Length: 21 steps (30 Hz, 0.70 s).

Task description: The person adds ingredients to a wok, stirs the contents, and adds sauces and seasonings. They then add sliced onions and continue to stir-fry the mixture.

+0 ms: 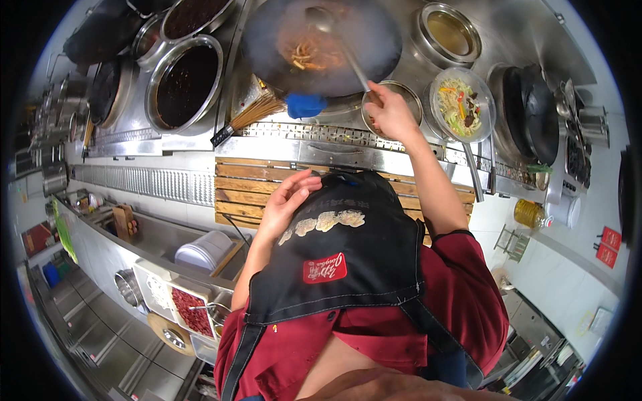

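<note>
My right hand [388,111] grips the handle of a long metal ladle [321,20], its bowl over the far part of a large dark wok [256,55]. Steam rises from the wok and blurs part of the strips of food [308,52] in it. Close to the front of my black apron [341,200], my left hand [296,195] is held with its fingers loosely bent and nothing in it. On the wok's near rim lies a folded blue cloth [305,105]. Beneath my right hand is a round metal pan [412,97], partly hidden.
A bamboo wok brush [251,115] lies left of the cloth, beside a metal pot of dark liquid [185,85]. To the right stand a pot of yellowish liquid [449,32] and a clear bowl of shredded vegetables [454,125]. Wooden slats [241,185] lie below the stove edge.
</note>
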Each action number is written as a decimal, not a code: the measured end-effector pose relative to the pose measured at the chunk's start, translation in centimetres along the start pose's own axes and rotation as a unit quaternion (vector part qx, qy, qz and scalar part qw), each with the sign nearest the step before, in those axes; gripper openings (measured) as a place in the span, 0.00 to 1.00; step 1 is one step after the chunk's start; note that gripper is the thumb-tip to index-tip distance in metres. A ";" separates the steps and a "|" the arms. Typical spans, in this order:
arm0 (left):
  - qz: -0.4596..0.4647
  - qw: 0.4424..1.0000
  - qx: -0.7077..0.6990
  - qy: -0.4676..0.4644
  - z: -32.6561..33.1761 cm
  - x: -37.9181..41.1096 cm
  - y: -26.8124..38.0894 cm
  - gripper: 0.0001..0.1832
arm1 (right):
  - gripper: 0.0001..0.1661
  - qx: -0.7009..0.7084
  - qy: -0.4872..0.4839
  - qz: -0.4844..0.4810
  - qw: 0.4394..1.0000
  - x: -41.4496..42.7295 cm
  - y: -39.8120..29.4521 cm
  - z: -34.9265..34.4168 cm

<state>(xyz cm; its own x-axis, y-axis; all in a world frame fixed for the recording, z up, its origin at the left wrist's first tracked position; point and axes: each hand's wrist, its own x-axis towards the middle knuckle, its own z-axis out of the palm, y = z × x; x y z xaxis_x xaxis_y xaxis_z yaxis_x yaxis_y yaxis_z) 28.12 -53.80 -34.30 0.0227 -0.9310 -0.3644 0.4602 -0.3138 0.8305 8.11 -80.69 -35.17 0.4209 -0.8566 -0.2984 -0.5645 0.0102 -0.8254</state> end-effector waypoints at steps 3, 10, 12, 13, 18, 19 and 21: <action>0.004 1.000 -0.002 0.002 0.1 -0.2 0.2 0.23 | 0.34 0.267 -0.087 0.049 0.959 -0.1 -1.2 1.2; -0.001 0.991 0.135 0.023 0.2 2.4 3.4 0.30 | 0.35 0.285 -0.017 0.057 0.957 3.2 1.1 1.7; 0.015 0.991 0.123 0.053 0.4 6.4 5.3 0.32 | 0.32 0.210 0.035 0.035 0.976 1.9 2.2 0.9; 0.005 0.998 0.041 0.039 -1.0 9.2 4.8 0.35 | 0.31 0.171 0.065 0.022 0.983 1.0 2.5 0.4; -0.147 0.967 -0.134 0.161 -5.7 20.6 0.6 0.47 | 0.26 -0.003 0.046 0.002 0.999 -3.2 3.5 0.1; -0.145 0.955 -0.190 0.177 -8.3 22.0 -0.6 0.46 | 0.24 0.126 0.031 0.045 0.991 -4.0 3.2 1.2; -0.059 0.967 -0.211 0.131 -8.4 23.9 -0.9 0.26 | 0.24 0.084 0.101 -0.026 0.991 -4.7 5.0 3.2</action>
<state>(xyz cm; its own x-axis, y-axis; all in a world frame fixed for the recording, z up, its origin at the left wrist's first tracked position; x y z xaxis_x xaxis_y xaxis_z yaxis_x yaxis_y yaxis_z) 35.72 -74.17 -47.32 0.1473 -0.7968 -0.5861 0.7927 -0.2593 0.5517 5.52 -74.96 -39.44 0.2856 -0.9440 -0.1650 -0.4119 0.0346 -0.9106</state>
